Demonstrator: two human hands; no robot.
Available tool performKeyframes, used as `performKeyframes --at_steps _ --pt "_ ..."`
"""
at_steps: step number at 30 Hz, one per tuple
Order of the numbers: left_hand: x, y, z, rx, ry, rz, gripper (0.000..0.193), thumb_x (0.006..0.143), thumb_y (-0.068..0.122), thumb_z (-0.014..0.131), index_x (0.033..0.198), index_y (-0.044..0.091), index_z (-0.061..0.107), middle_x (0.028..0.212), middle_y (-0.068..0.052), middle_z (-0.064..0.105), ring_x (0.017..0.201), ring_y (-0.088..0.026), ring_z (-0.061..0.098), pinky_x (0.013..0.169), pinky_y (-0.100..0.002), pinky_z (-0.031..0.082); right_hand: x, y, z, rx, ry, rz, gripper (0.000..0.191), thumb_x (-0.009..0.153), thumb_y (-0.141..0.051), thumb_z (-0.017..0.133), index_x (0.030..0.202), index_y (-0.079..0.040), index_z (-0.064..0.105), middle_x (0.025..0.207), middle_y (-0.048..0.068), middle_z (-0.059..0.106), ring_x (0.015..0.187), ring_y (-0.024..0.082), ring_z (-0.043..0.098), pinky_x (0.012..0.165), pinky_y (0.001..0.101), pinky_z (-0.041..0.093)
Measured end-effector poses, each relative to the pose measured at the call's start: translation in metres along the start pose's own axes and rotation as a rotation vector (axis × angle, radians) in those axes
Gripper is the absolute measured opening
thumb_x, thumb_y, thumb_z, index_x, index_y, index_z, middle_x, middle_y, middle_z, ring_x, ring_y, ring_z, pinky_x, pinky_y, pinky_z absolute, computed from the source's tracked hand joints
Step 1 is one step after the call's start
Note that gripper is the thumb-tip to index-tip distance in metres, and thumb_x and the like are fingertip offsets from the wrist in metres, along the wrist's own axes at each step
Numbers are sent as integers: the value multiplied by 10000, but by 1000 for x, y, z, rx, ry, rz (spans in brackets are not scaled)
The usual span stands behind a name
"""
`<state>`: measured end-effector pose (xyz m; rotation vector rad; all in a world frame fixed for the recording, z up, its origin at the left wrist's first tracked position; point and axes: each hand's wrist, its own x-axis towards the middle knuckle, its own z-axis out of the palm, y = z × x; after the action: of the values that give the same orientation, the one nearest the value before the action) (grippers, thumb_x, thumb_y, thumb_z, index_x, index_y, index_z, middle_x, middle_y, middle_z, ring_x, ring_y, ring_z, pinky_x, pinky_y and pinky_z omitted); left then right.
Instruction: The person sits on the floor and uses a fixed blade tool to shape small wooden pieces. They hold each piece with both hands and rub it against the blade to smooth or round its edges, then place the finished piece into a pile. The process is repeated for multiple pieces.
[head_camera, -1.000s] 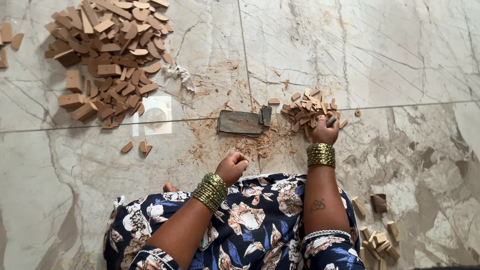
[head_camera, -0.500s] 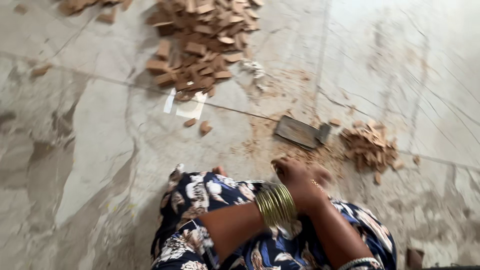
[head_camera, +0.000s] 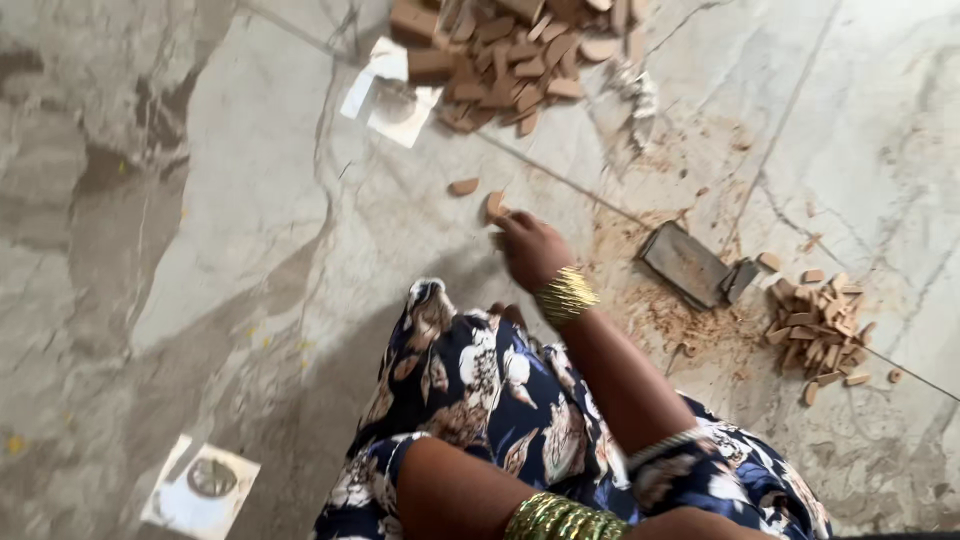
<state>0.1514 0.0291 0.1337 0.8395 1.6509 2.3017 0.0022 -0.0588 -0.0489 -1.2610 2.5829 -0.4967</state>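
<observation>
Right hand (head_camera: 530, 250) moved from pile (head_camera: 820, 330) to chip (head_camera: 494, 205).

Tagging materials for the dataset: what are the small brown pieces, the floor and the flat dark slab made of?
Brown pieces: probably wood, matte, sawdust-like powder nearby. Floor: polished marble or marble-look tile, veined, glossy, with seams. Dark slab: unclear, maybe stone or metal, dull grey.

A small flat tan wood chip (head_camera: 494, 205) stands on edge on the marble floor (head_camera: 250, 250), touched at the fingers of the right hand (head_camera: 530, 250). A second, similar chip (head_camera: 463, 186) lies flat just beside it.
</observation>
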Motion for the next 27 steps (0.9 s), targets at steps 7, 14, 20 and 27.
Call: performKeyframes --at_steps 7,14,20,27 --pt "-2 55 -4 152 208 22 153 834 230 555 853 106 643 742 -83 677 675 -196 661 638 -335 560 39 -27 5 -252 -143 57 347 904 -210 614 1241 -141 660 1326 152 594 943 310 699 786 436 581" --pt "33 13 -37 440 329 -84 131 802 208 544 770 105 617 664 -72 642 605 -200 625 562 -345 546 -44 49 3 300 236 275 262 968 -80 619 1223 -111 667 1117 111 733 1004 272 718 856 373 585" --pt "47 -62 -55 536 376 -298 148 710 188 596 777 112 704 820 -155 731 750 -316 705 761 -457 578 -234 142 -37 2006 505 777 433 902 -261 609 1198 52 575 1034 175 745 967 235 733 838 368 603" --pt "47 -131 -75 741 -16 -652 353 891 396 644 1100 124 731 896 -197 725 849 -345 714 805 -475 564 -278 147 -70 1378 503 710 277 941 -83 694 1195 13 635 1031 138 724 899 214 712 805 324 595"
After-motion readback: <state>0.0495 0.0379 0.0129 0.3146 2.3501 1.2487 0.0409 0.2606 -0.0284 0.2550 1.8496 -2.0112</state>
